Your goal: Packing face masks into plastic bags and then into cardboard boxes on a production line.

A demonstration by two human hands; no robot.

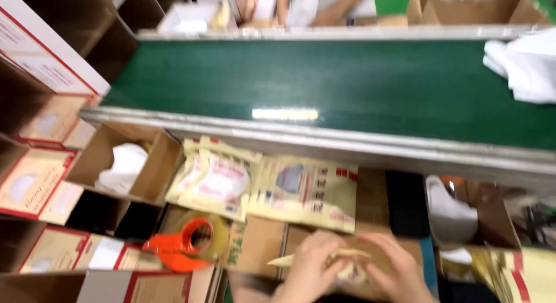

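- Head cam, blurry: my left hand (310,268) & right hand (397,271) both pinch a thin tan packet (341,258) at btm centre, over a cardboard box flap (260,245) on the tabletop.
- Packet sits between both hands, low in frame, partly hidden by fingers; contents unclear.
- To do it well, imo: keep grip on both ends, packet flat, don't crumple.
- Orange tape dispenser (182,245) just left; stack of yellow pouches (301,190) behind — keep elbows off them.
- Green conveyor belt (347,88) beyond.

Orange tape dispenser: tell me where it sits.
The orange tape dispenser lies lower left in the head view, left of the left hand, below the pale yellow packets.
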